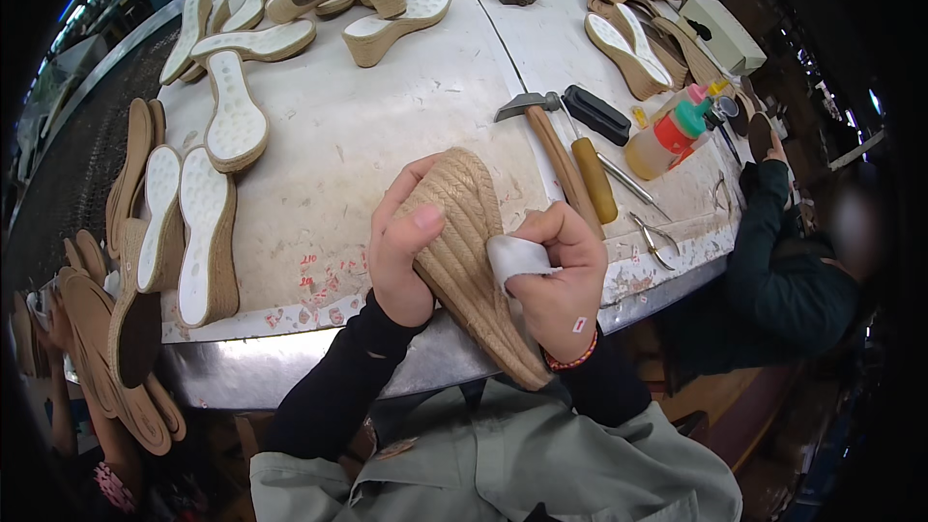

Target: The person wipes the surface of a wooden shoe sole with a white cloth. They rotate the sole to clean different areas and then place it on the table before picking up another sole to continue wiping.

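Observation:
A wedge shoe sole (466,261) wrapped in tan braided rope is held up in front of me, tilted, over the near edge of the white worktable (319,174). My left hand (406,242) is closed round its thick heel end, the thumb lying on the braid. At the other side, my right hand (561,275) pinches a folded white cloth (517,259) against the sole's side. The fingertips of that hand are partly hidden behind the cloth. A small white tag sticks to the back of my right hand.
Right of my hands lie a hammer (565,159), a yellow-handled tool (594,180), a black block (596,114), pincers (654,240) and a glue bottle (667,140). White-topped wedge soles (208,232) stand at left. A co-worker (773,271) sits at right; another person's arm (106,435) shows at lower left.

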Demonstrator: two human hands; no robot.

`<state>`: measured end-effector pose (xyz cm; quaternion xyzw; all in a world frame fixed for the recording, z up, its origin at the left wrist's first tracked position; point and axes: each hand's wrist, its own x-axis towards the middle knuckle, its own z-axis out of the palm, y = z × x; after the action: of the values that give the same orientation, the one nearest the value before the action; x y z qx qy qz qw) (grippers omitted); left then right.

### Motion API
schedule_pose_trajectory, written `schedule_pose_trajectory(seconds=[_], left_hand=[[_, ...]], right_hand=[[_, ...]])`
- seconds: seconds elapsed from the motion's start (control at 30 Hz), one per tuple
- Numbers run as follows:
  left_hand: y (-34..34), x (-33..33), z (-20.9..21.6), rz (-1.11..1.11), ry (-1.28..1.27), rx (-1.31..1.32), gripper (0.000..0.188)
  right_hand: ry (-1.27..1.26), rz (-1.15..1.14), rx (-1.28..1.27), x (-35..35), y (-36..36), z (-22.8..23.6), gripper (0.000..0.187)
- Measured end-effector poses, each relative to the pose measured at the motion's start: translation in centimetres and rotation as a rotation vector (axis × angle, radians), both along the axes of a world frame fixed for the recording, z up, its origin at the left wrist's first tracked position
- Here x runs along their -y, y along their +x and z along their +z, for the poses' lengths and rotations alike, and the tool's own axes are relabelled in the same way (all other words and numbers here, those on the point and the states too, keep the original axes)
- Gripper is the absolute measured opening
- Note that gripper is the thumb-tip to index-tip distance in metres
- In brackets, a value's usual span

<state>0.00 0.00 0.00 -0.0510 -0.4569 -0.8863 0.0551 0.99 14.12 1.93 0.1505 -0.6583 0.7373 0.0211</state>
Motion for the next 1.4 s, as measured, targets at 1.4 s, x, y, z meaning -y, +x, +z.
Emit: schedule_pose_trajectory(seconds=[1.4], left_hand=[[0.4, -0.1, 1.0, 0.006, -0.053, 0.024, 0.074]], right_hand=[[0.166, -0.092, -0.146, 0.3, -0.1, -0.1, 0.02]])
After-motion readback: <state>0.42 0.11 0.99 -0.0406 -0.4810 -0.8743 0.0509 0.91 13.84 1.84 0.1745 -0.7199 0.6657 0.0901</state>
